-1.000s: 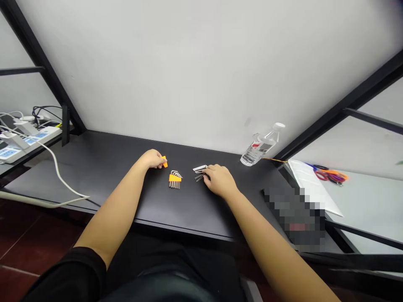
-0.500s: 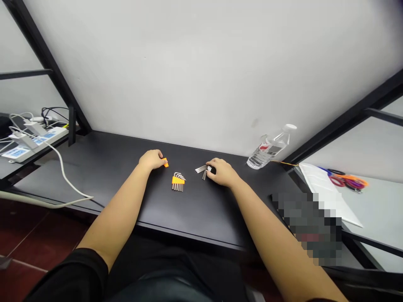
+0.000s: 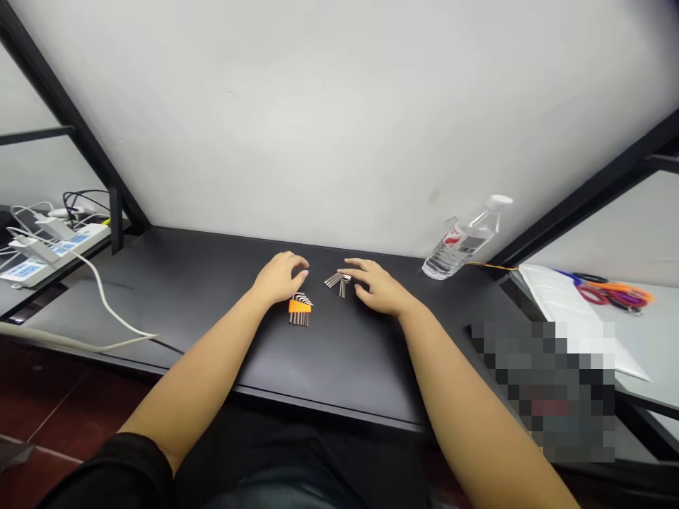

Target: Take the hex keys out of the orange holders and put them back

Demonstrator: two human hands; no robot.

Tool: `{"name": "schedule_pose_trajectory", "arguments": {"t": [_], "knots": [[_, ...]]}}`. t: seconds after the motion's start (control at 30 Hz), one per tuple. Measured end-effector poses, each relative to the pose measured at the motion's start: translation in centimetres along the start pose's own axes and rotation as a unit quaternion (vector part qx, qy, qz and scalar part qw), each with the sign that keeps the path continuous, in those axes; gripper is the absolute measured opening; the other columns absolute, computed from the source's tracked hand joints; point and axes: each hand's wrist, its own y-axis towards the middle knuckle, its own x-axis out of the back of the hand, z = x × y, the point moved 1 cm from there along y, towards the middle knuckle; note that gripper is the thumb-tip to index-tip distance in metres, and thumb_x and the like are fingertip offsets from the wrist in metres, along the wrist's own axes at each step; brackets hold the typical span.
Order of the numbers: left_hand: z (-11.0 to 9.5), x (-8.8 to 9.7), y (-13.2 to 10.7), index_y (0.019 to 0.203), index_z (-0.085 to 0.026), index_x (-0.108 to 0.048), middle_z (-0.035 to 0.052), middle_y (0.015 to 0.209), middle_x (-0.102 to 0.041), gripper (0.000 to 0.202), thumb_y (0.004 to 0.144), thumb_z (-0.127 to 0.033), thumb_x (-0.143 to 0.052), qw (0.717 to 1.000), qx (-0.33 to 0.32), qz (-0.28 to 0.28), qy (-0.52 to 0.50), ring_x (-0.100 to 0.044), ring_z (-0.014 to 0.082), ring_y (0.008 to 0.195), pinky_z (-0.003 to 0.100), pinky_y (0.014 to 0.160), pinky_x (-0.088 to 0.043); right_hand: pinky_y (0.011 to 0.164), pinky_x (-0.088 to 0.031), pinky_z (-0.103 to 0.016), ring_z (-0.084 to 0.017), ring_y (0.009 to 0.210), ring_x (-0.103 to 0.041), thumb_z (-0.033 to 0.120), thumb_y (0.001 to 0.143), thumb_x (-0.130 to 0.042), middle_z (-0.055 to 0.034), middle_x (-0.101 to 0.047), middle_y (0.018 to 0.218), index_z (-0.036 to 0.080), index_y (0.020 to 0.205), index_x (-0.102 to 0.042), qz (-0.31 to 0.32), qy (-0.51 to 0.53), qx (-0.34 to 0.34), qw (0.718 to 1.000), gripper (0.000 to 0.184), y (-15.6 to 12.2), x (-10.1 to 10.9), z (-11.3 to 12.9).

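Fingers (image 3: 297, 261) of the left hand (image 3: 279, 278) are spread and a little curved, and they pinch nothing. The right hand (image 3: 379, 286) is open in the same way, with its fingers (image 3: 358, 264) apart and raised over the black desk (image 3: 159, 283). The hex key set in its orange holder (image 3: 300, 309) stands just beside the left hand, under the fingertips. The loose hex keys (image 3: 338, 283) lie in a small fan between the two hands, nearer to the right one. From my distant view I think no finger touches the metal, but the angle is low, so I cannot be fully sure.

For good handling, I would take the orange holder with thumb and fingertips from its sides. The loose keys are thin and lie close together, so lifting them one at a time seems safer than sweeping them with the palm.

Further away, a clear water bottle (image 3: 461, 240) stands at the back of the desk on the right. A white cable (image 3: 103, 300) runs from the power strip (image 3: 53, 247) on the left.
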Motion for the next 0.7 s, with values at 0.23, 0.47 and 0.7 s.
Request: {"name": "schedule_pose_trajectory", "arguments": {"t": [0.23,0.47,0.7], "knots": [[-0.6,0.1,-0.2,0.107,-0.022,-0.072,0.0058,0.107,-0.071,0.022,0.090,-0.030,-0.061,0.999,-0.008,-0.016,-0.035,-0.065,0.0225,0.099,0.037,0.091,-0.051,0.109,-0.044,-0.052,-0.029,0.129,-0.056,0.021,0.093,-0.054,-0.0086,-0.061,0.140,0.029,0.122,-0.072,0.014,0.003,0.048,0.999,0.036,1.0,-0.8,0.8],[-0.3,0.0,-0.1,0.105,-0.022,-0.073,0.0054,0.106,-0.072,0.021,0.089,-0.031,-0.062,0.998,0.005,-0.029,-0.064,-0.066,0.0218,0.097,0.036,0.092,-0.051,0.102,-0.049,-0.046,-0.028,0.118,-0.061,0.022,0.092,-0.056,-0.0106,-0.067,0.127,0.025,0.113,-0.072,0.009,0.026,0.049,0.998,0.027,1.1,-0.6,1.3],[-0.3,-0.1,0.0,0.105,-0.023,-0.073,0.0049,0.104,-0.072,0.021,0.088,-0.030,-0.063,0.997,0.014,-0.027,-0.071,-0.067,0.0203,0.095,0.035,0.092,-0.052,0.101,-0.051,-0.046,-0.027,0.113,-0.063,0.011,0.087,-0.054,-0.0101,-0.071,0.121,0.022,0.122,-0.067,-0.012,0.064,0.026,0.998,0.039,1.3,-1.1,0.8]]}}
